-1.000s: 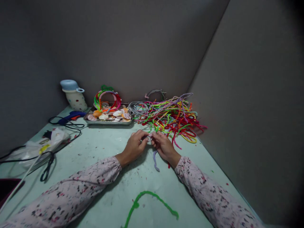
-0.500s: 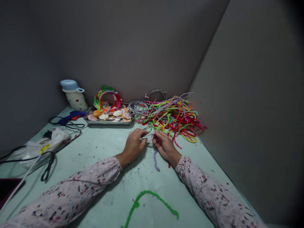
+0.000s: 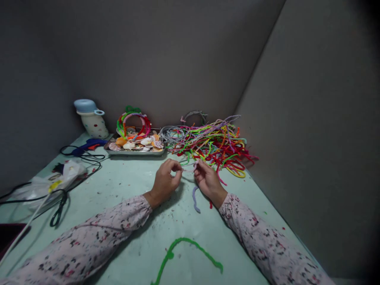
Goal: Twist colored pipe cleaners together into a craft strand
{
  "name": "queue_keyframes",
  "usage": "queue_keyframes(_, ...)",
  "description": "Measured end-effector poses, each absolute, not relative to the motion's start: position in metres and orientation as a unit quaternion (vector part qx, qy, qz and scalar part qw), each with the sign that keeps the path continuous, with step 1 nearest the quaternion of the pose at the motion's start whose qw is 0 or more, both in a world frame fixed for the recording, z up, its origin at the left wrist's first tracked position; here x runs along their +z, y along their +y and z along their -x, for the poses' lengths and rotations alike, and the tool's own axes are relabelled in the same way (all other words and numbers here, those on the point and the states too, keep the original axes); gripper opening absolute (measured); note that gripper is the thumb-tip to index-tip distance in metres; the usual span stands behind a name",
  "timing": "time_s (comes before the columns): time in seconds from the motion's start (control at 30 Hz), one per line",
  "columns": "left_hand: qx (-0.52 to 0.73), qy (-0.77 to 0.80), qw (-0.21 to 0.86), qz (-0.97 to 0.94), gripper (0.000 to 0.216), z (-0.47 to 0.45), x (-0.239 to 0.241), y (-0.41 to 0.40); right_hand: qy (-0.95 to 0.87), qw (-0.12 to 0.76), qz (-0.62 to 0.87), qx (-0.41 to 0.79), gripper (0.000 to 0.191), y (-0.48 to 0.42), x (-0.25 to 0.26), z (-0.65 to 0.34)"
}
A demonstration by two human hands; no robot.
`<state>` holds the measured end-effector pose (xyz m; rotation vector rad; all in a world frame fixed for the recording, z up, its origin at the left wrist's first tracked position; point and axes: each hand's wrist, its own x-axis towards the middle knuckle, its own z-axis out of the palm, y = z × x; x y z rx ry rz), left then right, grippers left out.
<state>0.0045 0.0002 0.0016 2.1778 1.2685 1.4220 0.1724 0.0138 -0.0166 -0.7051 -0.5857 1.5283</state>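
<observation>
Above the middle of the table my left hand (image 3: 166,180) pinches one end of a thin pale pink pipe cleaner (image 3: 189,170). The other end runs to the fingertips of my right hand (image 3: 208,181), also closed in a pinch. A thin greyish strand (image 3: 187,164), perhaps wire, passes between the hands just above it; how the two join is hidden by the fingers. Below my right hand lies a short lilac pipe cleaner (image 3: 195,200), with a bit of red (image 3: 211,204) by the wrist. Nearer me, a bent green pipe cleaner (image 3: 185,240) rests on the table.
Behind my hands spreads a heap of coloured pipe cleaners (image 3: 219,142), beside coiled grey wire (image 3: 172,134). A metal tray (image 3: 136,154) holds shells and wrapped rings (image 3: 147,126). Leftward are a bottle (image 3: 94,124), blue-handled tool (image 3: 86,147), black cable (image 3: 61,208) and plastic bag (image 3: 73,170).
My hands have drawn slightly apart, the pink pipe cleaner now stretching between them. My left fingers have closed from a looser curl into a pinch.
</observation>
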Motion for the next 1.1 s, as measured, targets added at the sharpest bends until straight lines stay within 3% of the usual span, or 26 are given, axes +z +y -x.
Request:
queue_keyframes(0.43, 0.370, 0.424, 0.065, -0.824, 0.033, -0.007, -0.006, 0.001, -0.249, 0.633, 0.302, 0.668, 0.020, 0.014, -0.015, -0.172)
queue_keyframes(0.63, 0.376, 0.424, 0.123, -0.815, 0.027, -0.008, -0.002, -0.005, -0.265, 0.626, 0.305, 0.667, 0.018, 0.014, -0.016, -0.173)
queue_keyframes(0.9, 0.470, 0.418, 0.122, -0.768, 0.020, 0.000, 0.009, -0.003, -0.277, 0.618, 0.303, 0.670, 0.018, 0.014, -0.018, -0.172)
queue_keyframes(1.1, 0.454, 0.432, 0.103, -0.773, 0.016, -0.002, 0.006, 0.001, -0.306, 0.604, 0.312, 0.666, 0.015, 0.013, -0.019, -0.171)
